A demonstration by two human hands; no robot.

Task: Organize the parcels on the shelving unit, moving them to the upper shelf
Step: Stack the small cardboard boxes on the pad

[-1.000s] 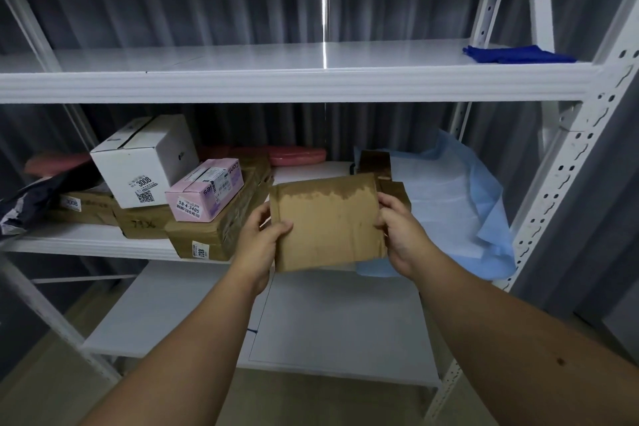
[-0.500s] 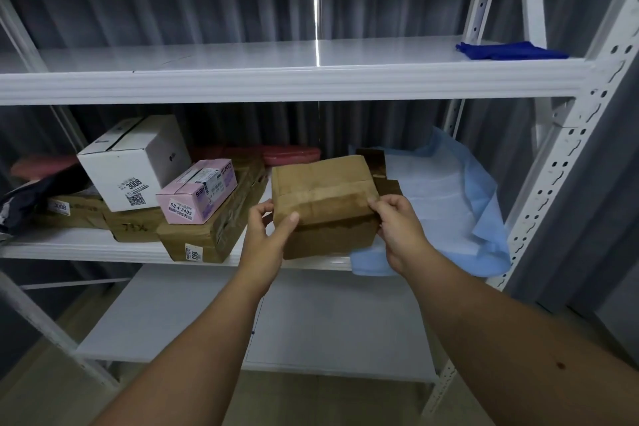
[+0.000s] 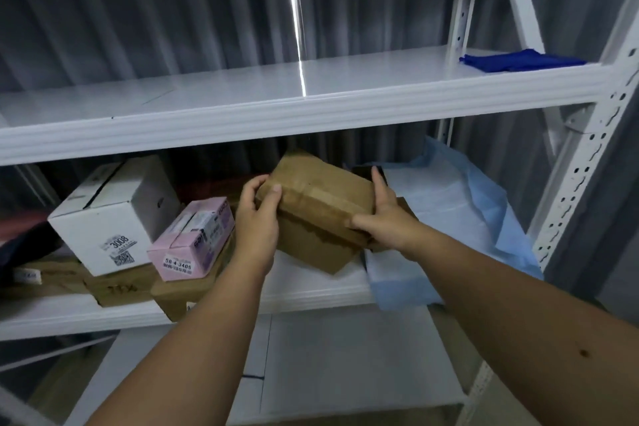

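Two hands hold one brown parcel (image 3: 321, 197) in the air, in front of the middle shelf (image 3: 311, 287) and just below the front edge of the upper shelf (image 3: 242, 90). The left hand (image 3: 257, 218) grips the parcel's left end, thumb on the top face and fingers curled round the far side. The right hand (image 3: 383, 221) grips the right end, thumb laid along the front edge and fingers reaching up the right side. The parcel is tilted, its left end higher than its right, and a band of tape runs across its top.

On the middle shelf, left of the hands, a white box (image 3: 110, 218) and a pink box (image 3: 193, 239) sit on flat brown cardboard parcels (image 3: 121, 287). The pink box is just beside the left wrist. To the right, a light blue sheet (image 3: 484, 204) lies spread over the shelf, hanging over its front edge. On the upper shelf a folded dark blue cloth (image 3: 518, 60) lies at the far right end, well apart from the held parcel.
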